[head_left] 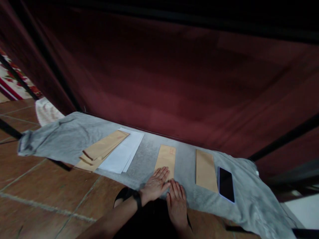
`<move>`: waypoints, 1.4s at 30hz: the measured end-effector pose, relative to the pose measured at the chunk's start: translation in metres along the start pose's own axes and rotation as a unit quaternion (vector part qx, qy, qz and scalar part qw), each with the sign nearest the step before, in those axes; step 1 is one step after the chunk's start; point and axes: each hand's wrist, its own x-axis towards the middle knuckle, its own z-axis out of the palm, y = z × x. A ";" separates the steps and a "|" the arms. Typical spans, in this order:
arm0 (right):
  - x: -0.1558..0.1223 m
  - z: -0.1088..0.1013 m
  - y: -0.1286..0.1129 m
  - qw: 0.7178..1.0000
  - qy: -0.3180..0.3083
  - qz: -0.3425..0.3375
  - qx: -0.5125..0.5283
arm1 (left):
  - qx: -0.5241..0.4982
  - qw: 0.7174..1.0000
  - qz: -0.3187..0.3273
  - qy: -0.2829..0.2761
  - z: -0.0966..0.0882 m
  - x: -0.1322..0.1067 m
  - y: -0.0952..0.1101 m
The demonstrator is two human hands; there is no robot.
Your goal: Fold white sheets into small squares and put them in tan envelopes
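Observation:
A brown envelope (166, 157) lies lengthwise on the grey cloth (62, 136) in front of me. My left hand (156, 185) lies flat on its near end, fingers stretched out and together. My right hand (176, 202) rests flat beside it on the cloth at the envelope's near right corner, fingers extended. A dark band sits on my left wrist. Neither hand grips anything.
A second brown envelope (205, 170) lies to the right, with a black phone (226, 184) beside it. To the left are white sheets (123, 152) and a stack of brown envelopes (101, 150). A dark red curtain hangs behind; tiled floor lies below left.

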 end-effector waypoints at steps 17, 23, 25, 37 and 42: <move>0.007 -0.006 -0.003 0.999 0.029 0.009 0.026 | 0.037 0.997 -0.070 0.020 0.014 0.116 -0.025; 0.006 -0.004 -0.003 0.999 0.026 0.012 0.019 | 0.035 0.996 -0.081 0.012 0.010 0.135 -0.027; 0.006 -0.004 -0.003 1.000 0.017 0.010 0.013 | 0.030 0.997 -0.076 0.012 0.009 0.134 -0.027; 0.006 -0.007 -0.004 1.000 0.007 0.019 0.023 | 0.007 1.000 -0.022 -0.009 0.012 0.090 -0.009; 0.005 -0.004 -0.002 1.000 -0.005 0.019 0.012 | 0.001 1.000 -0.016 -0.021 0.007 0.072 0.000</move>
